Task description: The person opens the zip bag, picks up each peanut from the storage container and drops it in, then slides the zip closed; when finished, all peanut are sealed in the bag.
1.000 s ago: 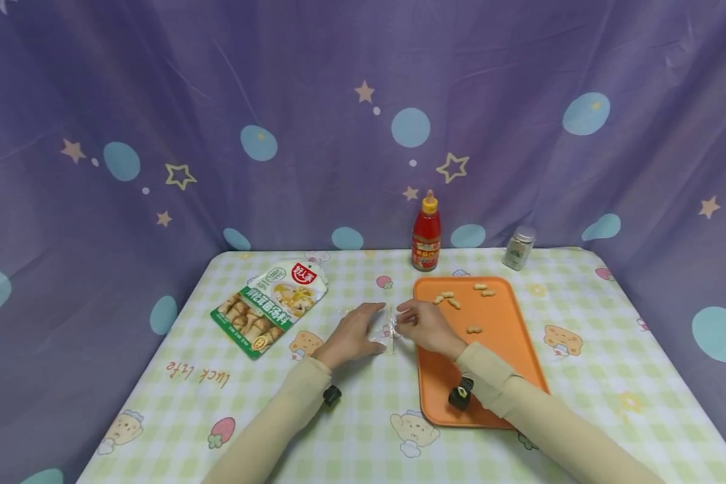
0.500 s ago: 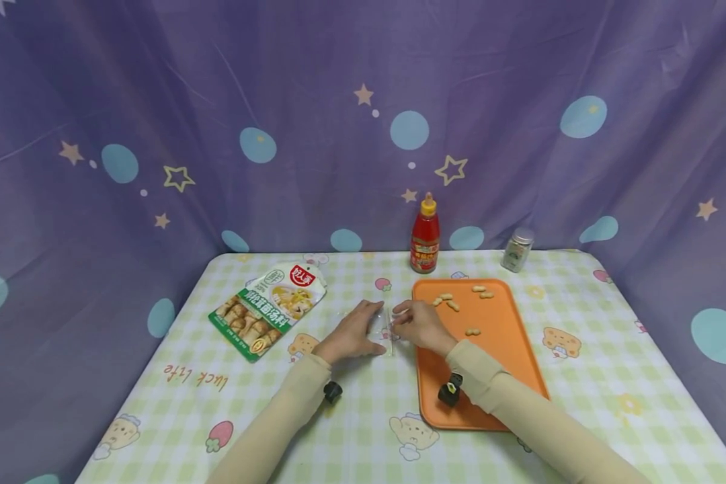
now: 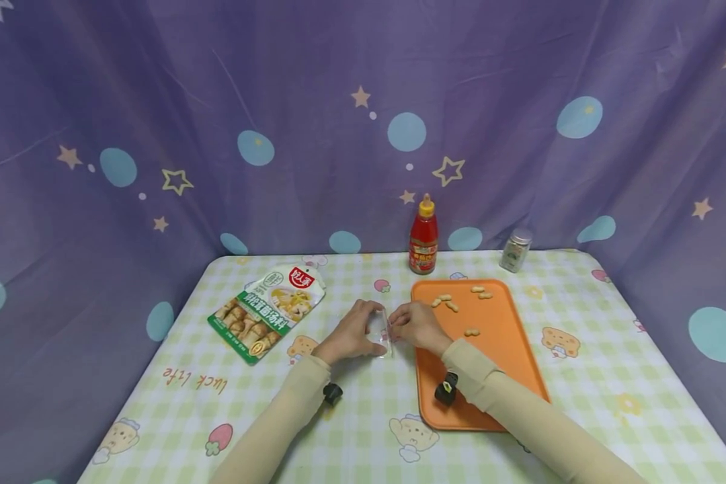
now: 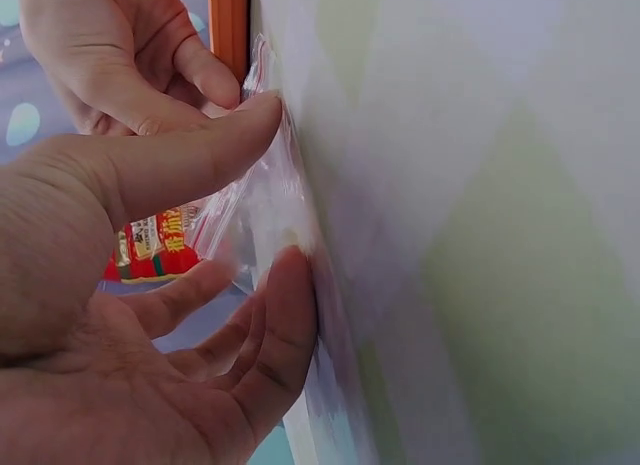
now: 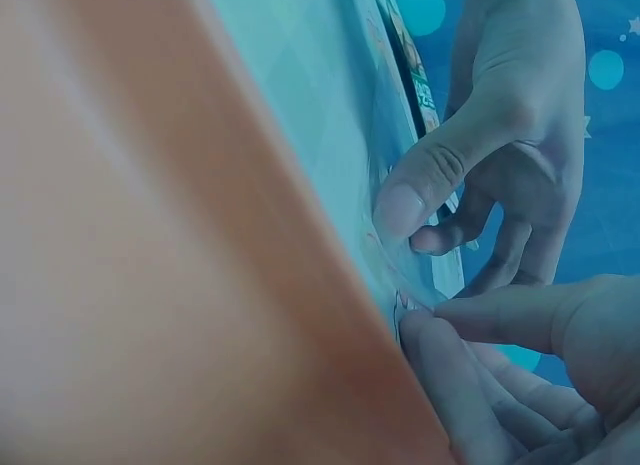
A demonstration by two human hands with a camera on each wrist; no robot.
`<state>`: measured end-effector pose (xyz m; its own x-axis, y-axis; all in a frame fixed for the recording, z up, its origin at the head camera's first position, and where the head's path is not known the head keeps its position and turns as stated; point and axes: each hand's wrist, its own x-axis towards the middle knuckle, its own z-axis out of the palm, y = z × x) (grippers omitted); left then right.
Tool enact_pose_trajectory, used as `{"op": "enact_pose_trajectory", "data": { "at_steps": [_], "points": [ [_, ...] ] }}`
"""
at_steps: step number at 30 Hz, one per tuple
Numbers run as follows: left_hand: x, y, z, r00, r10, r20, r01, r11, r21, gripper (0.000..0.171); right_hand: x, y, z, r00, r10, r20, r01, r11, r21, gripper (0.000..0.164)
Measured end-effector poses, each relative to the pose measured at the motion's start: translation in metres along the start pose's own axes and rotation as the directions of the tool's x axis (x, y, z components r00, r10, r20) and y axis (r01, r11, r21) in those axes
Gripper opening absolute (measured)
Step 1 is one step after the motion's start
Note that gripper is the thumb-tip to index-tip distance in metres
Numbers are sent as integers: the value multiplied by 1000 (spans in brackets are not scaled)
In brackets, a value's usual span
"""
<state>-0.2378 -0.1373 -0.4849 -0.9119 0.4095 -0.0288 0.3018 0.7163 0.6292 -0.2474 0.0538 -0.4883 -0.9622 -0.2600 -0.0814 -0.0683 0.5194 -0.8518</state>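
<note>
Between the two hands lies a clear plastic zip bag (image 3: 378, 331), low over the tablecloth, its mouth turned to the right. My left hand (image 3: 352, 334) holds it, thumb on the near edge and fingers on the far edge, and the bag bulges between them. In the left wrist view, red lines mark the zip strip (image 4: 210, 220) of the bag. At the mouth my right hand (image 3: 420, 326) pinches the bag's edge with thumb and forefinger, also seen in the right wrist view, where those fingertips (image 5: 452, 315) meet beside the tray's rim.
An orange tray (image 3: 478, 376) with several peanuts (image 3: 472, 332) lies under my right forearm. Behind it stand a red sauce bottle (image 3: 423, 238) and a small spice jar (image 3: 515, 251). A seasoning packet (image 3: 266, 312) lies at the left. A purple curtain (image 3: 314, 81) hangs behind.
The left hand stays around the bag, which bulges more at its mouth. The right hand has shifted slightly at the bag's edge, and its wrist has turned a little.
</note>
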Motion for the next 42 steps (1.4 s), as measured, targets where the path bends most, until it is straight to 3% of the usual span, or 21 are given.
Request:
{"op": "enact_pose_trajectory", "data": {
  "at_steps": [13, 17, 23, 32, 42],
  "points": [
    [-7, 6, 1, 999, 25, -30, -24, 999, 26, 84, -2, 4, 0, 999, 41, 14, -42, 992, 120, 4],
    [-12, 9, 1, 998, 27, -55, -27, 1000, 6, 76, -4, 5, 0, 999, 41, 12, -42, 989, 143, 5],
    [-18, 14, 2, 993, -12, -118, -2, 993, -117, 60, -6, 6, 0, 999, 40, 19, -43, 985, 170, 5],
    [-19, 16, 9, 956, -36, -291, 1, 993, -120, 18, -8, 8, -1, 999, 13, 51, -25, 971, 236, 5],
    [-19, 20, 6, 959, -47, -281, -3, 985, -175, 13, -12, 6, -1, 995, -37, 88, 13, 966, 257, 11]
  ]
}}
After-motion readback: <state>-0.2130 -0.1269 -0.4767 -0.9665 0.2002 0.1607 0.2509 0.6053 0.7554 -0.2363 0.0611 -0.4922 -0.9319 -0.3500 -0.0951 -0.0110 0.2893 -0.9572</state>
